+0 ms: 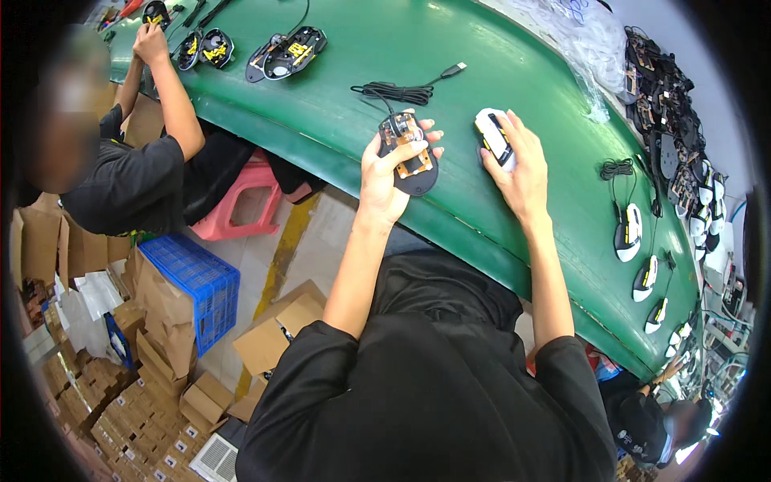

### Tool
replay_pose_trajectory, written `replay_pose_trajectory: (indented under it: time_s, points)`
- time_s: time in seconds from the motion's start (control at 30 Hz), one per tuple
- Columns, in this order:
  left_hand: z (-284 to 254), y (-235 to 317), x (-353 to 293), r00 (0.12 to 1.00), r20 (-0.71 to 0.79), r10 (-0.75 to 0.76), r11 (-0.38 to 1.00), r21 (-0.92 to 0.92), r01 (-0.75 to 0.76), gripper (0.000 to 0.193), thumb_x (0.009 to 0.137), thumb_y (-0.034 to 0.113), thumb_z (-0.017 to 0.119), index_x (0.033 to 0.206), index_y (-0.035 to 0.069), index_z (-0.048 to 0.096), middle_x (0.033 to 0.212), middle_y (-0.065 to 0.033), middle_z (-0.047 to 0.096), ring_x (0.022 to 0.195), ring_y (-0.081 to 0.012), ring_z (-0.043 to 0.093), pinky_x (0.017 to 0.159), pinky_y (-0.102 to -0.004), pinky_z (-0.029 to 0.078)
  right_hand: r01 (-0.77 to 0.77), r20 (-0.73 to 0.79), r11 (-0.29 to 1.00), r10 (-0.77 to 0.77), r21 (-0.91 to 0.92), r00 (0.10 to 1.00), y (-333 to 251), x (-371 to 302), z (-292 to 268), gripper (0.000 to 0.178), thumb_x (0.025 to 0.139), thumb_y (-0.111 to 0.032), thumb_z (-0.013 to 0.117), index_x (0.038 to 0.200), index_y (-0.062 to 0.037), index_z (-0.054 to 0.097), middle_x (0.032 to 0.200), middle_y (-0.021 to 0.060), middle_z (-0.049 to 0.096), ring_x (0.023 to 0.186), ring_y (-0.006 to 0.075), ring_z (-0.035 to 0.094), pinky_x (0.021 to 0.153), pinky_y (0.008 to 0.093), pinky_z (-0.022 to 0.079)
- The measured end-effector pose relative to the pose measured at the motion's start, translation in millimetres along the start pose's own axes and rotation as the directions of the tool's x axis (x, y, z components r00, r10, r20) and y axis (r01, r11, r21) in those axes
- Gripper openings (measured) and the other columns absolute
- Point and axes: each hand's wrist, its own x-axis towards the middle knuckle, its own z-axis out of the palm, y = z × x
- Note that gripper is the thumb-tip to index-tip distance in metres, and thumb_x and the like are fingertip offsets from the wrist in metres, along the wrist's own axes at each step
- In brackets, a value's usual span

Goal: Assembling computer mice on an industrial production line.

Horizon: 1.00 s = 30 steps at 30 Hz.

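Note:
My left hand holds the black lower half of a computer mouse, its thumb lying across the brown circuit board inside. The mouse's black cable is coiled on the green bench just beyond, with its USB plug pointing up and right. Over to the right, my right hand is closed around a white and black mouse top cover at the bench surface. Its fingers lie along the cover's right side and the thumb is at its lower left. The two mouse parts are apart.
Opened mice lie at the far left, near a co-worker's hands. Closed mice with cables line the right side. Black mouse parts and clear plastic bags are heaped along the far edge. A blue crate stands on the floor.

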Motion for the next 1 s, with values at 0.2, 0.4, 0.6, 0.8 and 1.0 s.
replay_pose_trajectory:
  time_s: [0.2, 0.4, 0.6, 0.8, 1.0]
  points:
    - [-3.9, -3.8, 3.8, 1.0, 0.011, 0.013, 0.998, 0.064, -0.014, 0.049, 0.08, -0.006, 0.062, 0.126, -0.002, 0.048, 0.115, -0.0196, 0.06, 0.105, -0.0305, 0.062, 0.088, -0.0449, 0.055, 0.074, -0.071, 0.997, -0.076, -0.034, 0.995, 5.1, 4.3, 2.0, 0.045, 0.074, -0.02, 0.074, 0.116, -0.0079, 0.062, 0.127, 0.012, 0.059, 0.11, 0.0302, 0.058, 0.094, 0.0388, 0.048]
    - [1.3, 2.4, 8.5, 0.998, 0.054, -0.017, 0.999, 0.028, 0.016, 0.042, 0.083, -0.003, 0.06, 0.124, -0.001, 0.049, 0.12, -0.0191, 0.058, 0.109, -0.0337, 0.059, 0.09, -0.0512, 0.053, 0.068, -0.071, 0.988, -0.079, -0.141, 0.994, -4.0, 5.6, -6.6, 0.049, 0.076, -0.027, 0.075, 0.119, -0.0072, 0.059, 0.124, 0.0116, 0.061, 0.109, 0.0292, 0.059, 0.094, 0.039, 0.047]
    - [-12.9, 0.5, -3.1, 0.997, 0.007, -0.072, 0.995, 0.064, 0.072, 0.031, 0.086, 0.008, 0.061, 0.115, 0.003, 0.052, 0.114, -0.0161, 0.06, 0.105, -0.0312, 0.062, 0.084, -0.0519, 0.055, -0.071, -0.091, 0.997, 0.071, -0.002, 0.993, 24.2, 54.2, -22.1, 0.039, 0.084, -0.027, 0.068, 0.116, -0.0067, 0.062, 0.109, 0.0184, 0.065, 0.103, 0.0338, 0.062, 0.088, 0.0412, 0.048]
    - [-21.7, -14.3, 1.7, 0.995, 0.007, -0.101, 0.995, -0.016, 0.101, 0.031, 0.085, 0.005, 0.061, 0.115, 0.004, 0.052, 0.108, -0.0164, 0.061, 0.095, -0.0301, 0.063, 0.077, -0.0512, 0.056, -0.146, -0.325, 0.984, 0.106, -0.098, 0.94, 76.8, 123.5, -38.6, 0.022, 0.085, -0.01, 0.055, 0.103, -0.0031, 0.065, 0.085, 0.0222, 0.066, 0.081, 0.0376, 0.065, 0.075, 0.0471, 0.051]
    - [-25.3, -9.1, 0.9, 0.986, 0.142, -0.084, 0.992, -0.076, 0.096, 0.034, 0.09, 0.007, 0.057, 0.124, 0.009, 0.051, 0.114, -0.0107, 0.058, 0.099, -0.0222, 0.06, 0.083, -0.0415, 0.055, -0.309, -0.437, 0.899, 0.154, -0.31, 0.886, 83.2, -49.4, -133.2, 0.04, 0.075, -0.009, 0.073, 0.115, -0.01, 0.065, 0.111, 0.0129, 0.066, 0.105, 0.0293, 0.061, 0.093, 0.0402, 0.047]
